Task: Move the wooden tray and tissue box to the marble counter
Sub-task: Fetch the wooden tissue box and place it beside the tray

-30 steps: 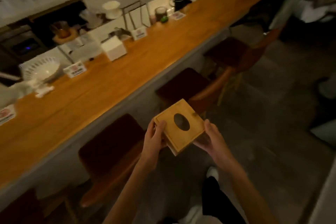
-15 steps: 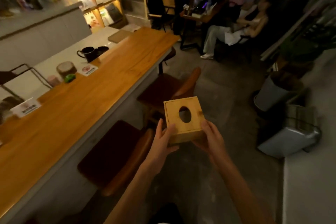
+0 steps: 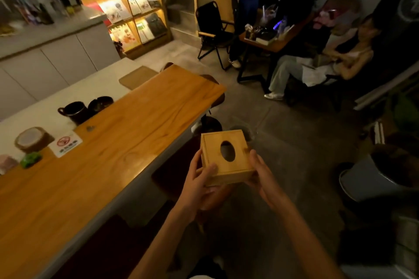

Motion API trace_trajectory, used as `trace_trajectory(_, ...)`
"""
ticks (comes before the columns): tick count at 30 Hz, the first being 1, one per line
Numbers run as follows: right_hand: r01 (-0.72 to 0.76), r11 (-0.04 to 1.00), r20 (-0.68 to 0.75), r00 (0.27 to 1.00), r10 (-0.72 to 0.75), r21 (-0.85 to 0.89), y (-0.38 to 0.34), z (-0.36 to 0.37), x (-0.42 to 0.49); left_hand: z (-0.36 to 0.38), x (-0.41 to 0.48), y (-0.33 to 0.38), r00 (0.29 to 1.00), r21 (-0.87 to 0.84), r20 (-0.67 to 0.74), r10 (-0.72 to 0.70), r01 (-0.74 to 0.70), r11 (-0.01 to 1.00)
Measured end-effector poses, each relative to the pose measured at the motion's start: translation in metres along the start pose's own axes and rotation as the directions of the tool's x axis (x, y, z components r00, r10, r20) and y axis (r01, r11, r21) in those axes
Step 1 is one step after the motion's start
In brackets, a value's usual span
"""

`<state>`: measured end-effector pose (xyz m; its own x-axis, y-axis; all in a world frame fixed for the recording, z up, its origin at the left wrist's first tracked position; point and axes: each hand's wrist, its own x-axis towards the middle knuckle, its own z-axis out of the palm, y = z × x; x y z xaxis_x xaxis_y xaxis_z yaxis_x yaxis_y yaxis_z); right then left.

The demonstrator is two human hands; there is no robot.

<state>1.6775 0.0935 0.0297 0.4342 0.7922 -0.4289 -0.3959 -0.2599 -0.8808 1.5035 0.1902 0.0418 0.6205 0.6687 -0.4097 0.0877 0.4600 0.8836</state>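
Observation:
A square wooden tissue box (image 3: 226, 156) with an oval hole in its lid is held in the air between both hands, to the right of the long wooden bar top (image 3: 108, 149). My left hand (image 3: 201, 183) grips its left side and underside. Against its right side presses my right hand (image 3: 260, 174). A flat wooden tray (image 3: 138, 77) lies on the pale marble counter (image 3: 68, 95) at the far end, behind the bar top.
Dark stools (image 3: 172, 172) stand along the bar's edge below the box. Two black cups (image 3: 74, 111), a wooden coaster block (image 3: 34, 139) and a no-smoking sign (image 3: 65, 142) sit on the counter. People sit and stand at a table (image 3: 269, 41) far right. A grey bin (image 3: 374, 176) is at right.
The view has swung right along the bar, from its middle to its far end. The box has stayed in both hands, turning more level and upright.

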Motion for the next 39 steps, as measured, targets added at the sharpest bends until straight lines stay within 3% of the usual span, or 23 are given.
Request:
trace_trajectory(7, -0.024, 0.963, 0.131, 0.990, 0.061, -0.269, -0.118, -0.102, 0.166, 0.097, 0.166, 0.052, 0.994, -0.060, -0.105, 0.027, -0.033, 0.998)
trace_trajectory(18, 0.037, 0.931, 0.385, 0.916, 0.113, -0.362, -0.244, -0.208, 0.391, 0.229, 0.364, 0.116, 0.892, -0.140, -0.437, 0.119, -0.197, 0.970)
trace_trajectory(22, 0.102, 0.907, 0.530, 0.835, 0.145, -0.409, -0.285, -0.210, 0.487, 0.240, 0.445, 0.143, 0.796, -0.095, -0.583, 0.164, -0.267, 0.959)
trace_trajectory(29, 0.065, 0.907, 0.595, 0.773, 0.218, -0.417, -0.371, -0.202, 0.652, 0.232, 0.599, 0.193, 0.701, -0.107, -0.692, 0.175, -0.338, 0.935)
trace_trajectory(33, 0.168, 0.851, 0.660, 0.710, 0.246, -0.498, -0.438, -0.189, 0.766, 0.214, 0.696, 0.241, 0.649, -0.072, -0.728, 0.220, -0.392, 0.917)
trace_trajectory(37, 0.204, 0.839, 0.659, 0.720, 0.221, -0.504, -0.487, -0.156, 0.881, 0.195, 0.770, 0.287, 0.545, -0.128, -0.828, 0.132, -0.413, 0.902)
trace_trajectory(39, 0.231, 0.836, 0.693, 0.685, 0.223, -0.498, -0.499, -0.132, 0.928, 0.181, 0.801, 0.306, 0.494, -0.128, -0.863, 0.104, -0.413, 0.902)
